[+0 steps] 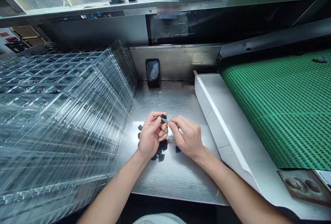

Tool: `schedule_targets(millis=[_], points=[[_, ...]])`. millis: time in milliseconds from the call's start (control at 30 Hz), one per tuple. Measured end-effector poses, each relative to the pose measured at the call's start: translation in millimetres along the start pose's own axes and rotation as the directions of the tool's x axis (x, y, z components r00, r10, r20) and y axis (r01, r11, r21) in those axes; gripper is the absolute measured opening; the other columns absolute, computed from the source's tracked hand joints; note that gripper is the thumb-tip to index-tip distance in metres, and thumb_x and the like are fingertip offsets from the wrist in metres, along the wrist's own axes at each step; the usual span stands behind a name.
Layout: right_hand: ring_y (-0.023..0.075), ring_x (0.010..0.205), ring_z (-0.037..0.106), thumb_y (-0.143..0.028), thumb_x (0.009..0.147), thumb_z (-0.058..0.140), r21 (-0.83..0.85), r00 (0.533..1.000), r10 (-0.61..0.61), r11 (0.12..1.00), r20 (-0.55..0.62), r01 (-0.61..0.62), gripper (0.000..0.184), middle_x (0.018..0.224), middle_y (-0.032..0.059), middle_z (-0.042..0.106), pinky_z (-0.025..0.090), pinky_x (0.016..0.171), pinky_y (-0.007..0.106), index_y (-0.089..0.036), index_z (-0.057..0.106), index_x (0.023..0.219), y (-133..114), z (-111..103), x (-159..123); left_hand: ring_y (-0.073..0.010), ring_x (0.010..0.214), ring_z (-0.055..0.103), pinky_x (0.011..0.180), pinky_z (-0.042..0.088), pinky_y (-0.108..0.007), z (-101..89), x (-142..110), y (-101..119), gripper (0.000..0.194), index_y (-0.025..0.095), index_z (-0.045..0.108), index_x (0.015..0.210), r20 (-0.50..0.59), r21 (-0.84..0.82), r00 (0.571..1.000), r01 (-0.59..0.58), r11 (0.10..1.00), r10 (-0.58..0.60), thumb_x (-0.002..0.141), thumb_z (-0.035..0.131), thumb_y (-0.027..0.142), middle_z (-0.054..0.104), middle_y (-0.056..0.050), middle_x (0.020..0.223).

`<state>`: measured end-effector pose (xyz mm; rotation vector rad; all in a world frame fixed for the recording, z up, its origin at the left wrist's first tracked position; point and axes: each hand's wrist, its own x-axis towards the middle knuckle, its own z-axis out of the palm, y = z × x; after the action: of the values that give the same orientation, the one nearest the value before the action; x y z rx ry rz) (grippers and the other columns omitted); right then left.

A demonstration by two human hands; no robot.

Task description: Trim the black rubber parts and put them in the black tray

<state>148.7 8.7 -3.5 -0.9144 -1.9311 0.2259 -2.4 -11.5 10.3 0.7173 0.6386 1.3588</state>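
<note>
Over the middle of the metal table, my left hand [150, 135] pinches a small black round plastic part [163, 117] between thumb and fingers. My right hand [188, 135] is closed on a small thin-bladed knife [165, 120], its handle mostly hidden by the fingers. The blade lies against the black part, close to my left thumb. Several similar black parts [161, 157] rest on the table below and beside my left hand, partly covered by it. Another black part [178, 149] lies under my right hand.
Tall stacked clear plastic trays [98, 89] with black parts in the top one stand on the left. A phone [152, 73] leans on the metal back wall. At right, a white guard [222, 124] borders a green conveyor belt [284, 103], which carries a dark part [321, 59].
</note>
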Motion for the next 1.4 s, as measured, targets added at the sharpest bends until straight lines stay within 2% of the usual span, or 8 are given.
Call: schedule_targets(millis=[333, 733, 900, 1067, 1133, 1200, 1300, 1400], points=[[0.0153, 0.063, 0.053, -0.027, 0.107, 0.050, 0.071, 0.998, 0.045, 0.997, -0.043, -0.042, 0.022, 0.074, 0.0005, 0.059, 0.037, 0.062, 0.030, -0.021, 0.061, 0.089, 1, -5, 4, -0.0050, 0.052, 0.036, 0.045, 0.027, -0.016, 0.1, 0, 1, 0.021, 0.018, 0.065, 0.107, 0.031, -0.039, 1.000, -0.005, 0.999, 0.007, 0.094, 0.069, 0.033, 0.050, 0.002, 0.070], [0.0153, 0.065, 0.052, -0.033, 0.097, 0.067, 0.312, 0.968, 0.251, 0.918, 0.027, -0.247, 0.015, 0.075, -0.0010, 0.059, 0.039, 0.058, 0.028, -0.022, 0.065, 0.088, -3, 1, 3, -0.0051, 0.050, 0.039, 0.043, 0.028, -0.014, 2.2, -1, 0, 0.030, 0.018, 0.063, 0.099, 0.024, 0.009, 0.993, 0.112, 0.994, -0.112, 0.087, 0.077, 0.041, 0.049, 0.004, 0.067], [0.0143, 0.060, 0.046, -0.030, 0.101, 0.060, 0.271, 0.965, 0.235, 0.942, -0.113, -0.197, 0.021, 0.068, -0.0026, 0.050, 0.037, 0.060, 0.030, -0.021, 0.062, 0.082, -1, -2, 3, -0.0044, 0.047, 0.036, 0.040, 0.026, -0.014, 2.6, 2, -3, 0.029, 0.017, 0.062, 0.097, 0.036, 0.129, 0.995, 0.083, 0.988, -0.089, 0.088, 0.077, 0.041, 0.050, 0.004, 0.067], [0.0153, 0.063, 0.047, -0.035, 0.104, 0.055, 0.319, 0.919, 0.318, 0.918, -0.233, -0.236, 0.025, 0.073, -0.0007, 0.054, 0.038, 0.061, 0.031, -0.021, 0.061, 0.084, 1, -5, 4, -0.0099, 0.052, 0.048, 0.045, 0.041, -0.022, -1.1, 1, -9, 0.021, 0.019, 0.061, 0.097, 0.055, 0.346, 0.998, -0.045, 0.937, 0.028, 0.094, 0.066, 0.039, 0.061, 0.000, 0.079], [0.0154, 0.064, 0.048, -0.035, 0.105, 0.055, 0.342, 0.920, 0.314, 0.912, -0.233, -0.225, 0.025, 0.073, -0.0007, 0.054, 0.039, 0.062, 0.031, -0.021, 0.061, 0.085, 1, -5, 3, -0.0124, 0.059, 0.053, 0.054, 0.044, -0.025, -2.0, -2, -11, 0.013, 0.019, 0.064, 0.098, 0.110, 0.538, 0.991, -0.124, 0.834, 0.076, 0.097, 0.059, 0.031, 0.064, -0.003, 0.085], [0.0152, 0.064, 0.048, -0.035, 0.105, 0.055, 0.342, 0.927, 0.298, 0.916, -0.229, -0.211, 0.025, 0.073, -0.0007, 0.054, 0.038, 0.062, 0.031, -0.021, 0.061, 0.085, 1, -4, 3, -0.0158, 0.069, 0.056, 0.066, 0.044, -0.027, -2.1, -5, -12, 0.015, 0.020, 0.069, 0.096, 0.206, 0.726, 0.973, -0.224, 0.650, 0.106, 0.097, 0.054, 0.021, 0.064, -0.005, 0.087], [0.0148, 0.064, 0.048, -0.036, 0.105, 0.056, 0.329, 0.928, 0.295, 0.920, -0.229, -0.212, 0.027, 0.075, -0.0002, 0.056, 0.038, 0.061, 0.031, -0.021, 0.061, 0.083, 2, -3, 3, -0.0199, 0.076, 0.056, 0.071, 0.039, -0.030, -1.3, -10, -13, 0.020, 0.021, 0.069, 0.089, 0.378, 0.888, 0.925, -0.377, 0.262, 0.049, 0.093, 0.051, 0.013, 0.063, -0.005, 0.083], [0.0134, 0.061, 0.045, -0.035, 0.104, 0.056, 0.336, 0.924, 0.309, 0.915, -0.226, -0.223, 0.027, 0.075, -0.0009, 0.057, 0.038, 0.061, 0.030, -0.021, 0.062, 0.083, 3, -3, 3, -0.0227, 0.075, 0.055, 0.067, 0.037, -0.032, 0.0, -13, -14, 0.017, 0.019, 0.065, 0.089, 0.459, 0.866, 0.878, -0.476, -0.150, -0.134, 0.097, 0.055, 0.028, 0.063, -0.006, 0.081]])
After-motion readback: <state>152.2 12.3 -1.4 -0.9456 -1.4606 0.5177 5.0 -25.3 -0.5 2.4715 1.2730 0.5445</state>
